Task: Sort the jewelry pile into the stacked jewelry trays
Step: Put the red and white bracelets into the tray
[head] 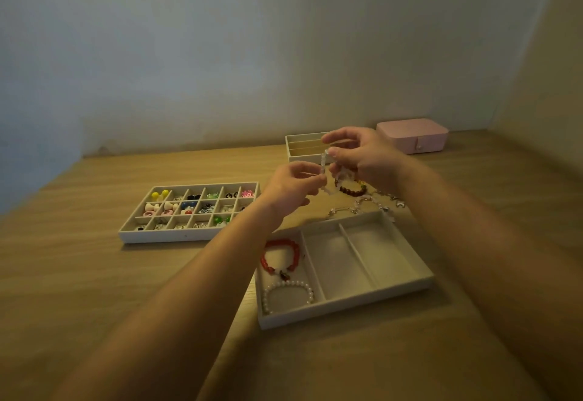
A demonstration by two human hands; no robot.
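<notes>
Head: left hand (295,187), right hand (366,159) pinch one pale bracelet (323,162); near tray (347,305) holds two.

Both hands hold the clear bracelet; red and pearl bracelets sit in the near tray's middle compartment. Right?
No. Head view: the red bracelet and pearl bracelet sit in the left compartment of the near tray, not the middle. Left hand and right hand hold the clear bracelet.

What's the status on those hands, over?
Left hand, right hand both pinching pale bracelet above pile. Three-slot tray holds red bracelet, pearl bracelet. Nothing blocking.
</notes>
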